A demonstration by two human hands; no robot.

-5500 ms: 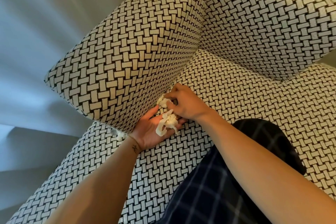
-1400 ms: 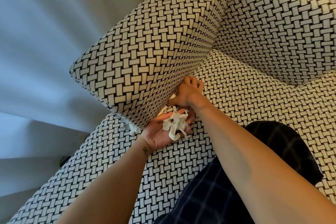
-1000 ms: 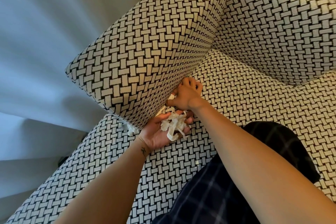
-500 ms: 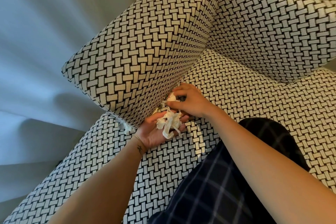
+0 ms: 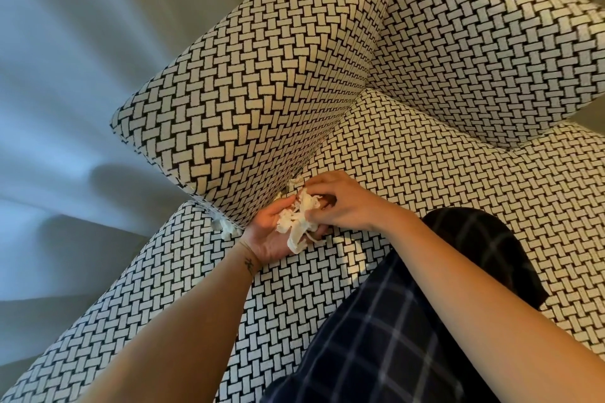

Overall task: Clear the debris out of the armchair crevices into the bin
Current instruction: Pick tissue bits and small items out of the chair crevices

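Note:
My left hand (image 5: 268, 239) lies palm up on the armchair seat (image 5: 425, 173), against the foot of the left armrest (image 5: 262, 91). A pile of white paper scraps (image 5: 294, 226) rests in its cupped palm. My right hand (image 5: 347, 203) is just above, its fingertips pinching a scrap at the top of the pile. A small bit of white (image 5: 296, 180) shows in the crevice between armrest and seat, just beyond the hands. Another white scrap (image 5: 226, 228) sticks out of the crevice at the armrest's front corner. No bin is in view.
The chair's backrest (image 5: 491, 42) rises at the upper right. My leg in dark checked trousers (image 5: 393, 337) rests on the seat at the lower right. A pale curtain (image 5: 65, 75) hangs to the left of the chair.
My right hand came back out of the crevice with a scrap and brought it down onto the pile in my left palm. The pile has grown since the earliest frame.

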